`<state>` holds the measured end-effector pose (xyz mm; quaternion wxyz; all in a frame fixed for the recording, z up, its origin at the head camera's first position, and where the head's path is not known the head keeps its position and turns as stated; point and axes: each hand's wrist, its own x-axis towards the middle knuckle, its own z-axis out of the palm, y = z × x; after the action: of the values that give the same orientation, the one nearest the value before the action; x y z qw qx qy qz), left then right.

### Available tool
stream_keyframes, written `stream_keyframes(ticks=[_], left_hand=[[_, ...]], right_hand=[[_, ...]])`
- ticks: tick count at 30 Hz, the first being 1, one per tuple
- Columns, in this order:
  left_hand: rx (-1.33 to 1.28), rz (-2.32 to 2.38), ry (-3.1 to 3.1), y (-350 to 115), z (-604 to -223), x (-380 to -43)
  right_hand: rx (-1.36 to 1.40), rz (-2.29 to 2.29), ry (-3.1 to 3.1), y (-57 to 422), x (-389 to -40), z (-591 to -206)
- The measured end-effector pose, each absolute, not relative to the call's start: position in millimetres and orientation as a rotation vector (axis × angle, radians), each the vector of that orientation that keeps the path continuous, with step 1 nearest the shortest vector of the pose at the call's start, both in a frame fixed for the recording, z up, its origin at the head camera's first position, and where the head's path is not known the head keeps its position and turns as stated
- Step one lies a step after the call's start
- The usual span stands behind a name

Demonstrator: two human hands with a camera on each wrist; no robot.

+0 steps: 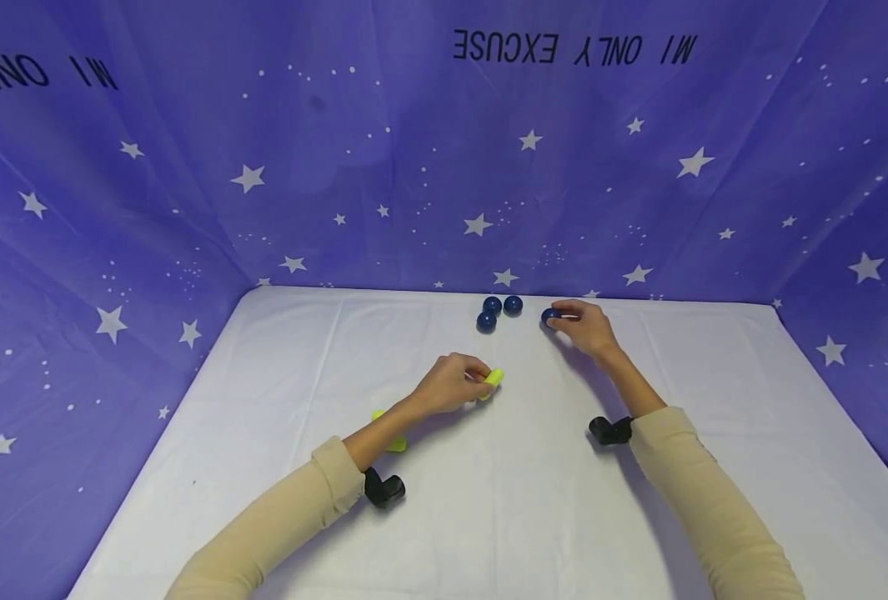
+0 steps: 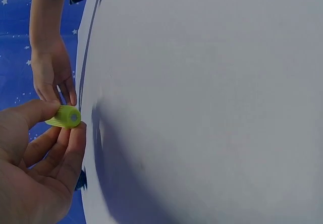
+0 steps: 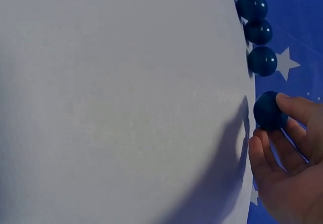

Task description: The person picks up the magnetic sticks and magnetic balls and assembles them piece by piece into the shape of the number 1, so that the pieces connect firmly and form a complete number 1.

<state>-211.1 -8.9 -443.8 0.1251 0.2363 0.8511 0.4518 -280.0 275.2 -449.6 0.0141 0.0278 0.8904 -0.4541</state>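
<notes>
Between thumb and fingers my left hand [image 1: 451,384] pinches a short yellow-green cylinder [image 1: 493,379] over the middle of the table; its round end with a pale centre shows in the left wrist view [image 2: 74,117]. My right hand [image 1: 588,327], farther back, pinches a dark blue ball [image 3: 269,111] between thumb and fingers. To its left, three more dark blue balls [image 1: 486,322] sit close together near the table's back edge. A second yellow-green piece [image 1: 396,444] lies under my left forearm, which partly hides it.
A white cloth covers the table [image 1: 534,508]. Behind it and at both sides hangs a purple-blue curtain [image 1: 383,175] with white stars. Black camera mounts sit on the left wrist [image 1: 383,490] and the right wrist [image 1: 609,431].
</notes>
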Motion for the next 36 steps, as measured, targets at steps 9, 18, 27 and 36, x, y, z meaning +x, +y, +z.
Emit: stream_keyframes(ticks=[9,18,27,36], left_hand=[[0.666,1.364,2.458,4,-446,-211],[0.602,1.438,2.426,18,-450,-213],[0.414,1.554,2.339,40,-451,-215],[0.256,1.639,2.279,62,-452,-223]], right_hand=[[0.104,-1.389,2.750,280,-283,-454],[0.080,-1.447,2.687,284,-285,-455],[0.084,-1.506,2.640,286,-287,-457],[0.089,-1.527,2.607,287,-287,-456]])
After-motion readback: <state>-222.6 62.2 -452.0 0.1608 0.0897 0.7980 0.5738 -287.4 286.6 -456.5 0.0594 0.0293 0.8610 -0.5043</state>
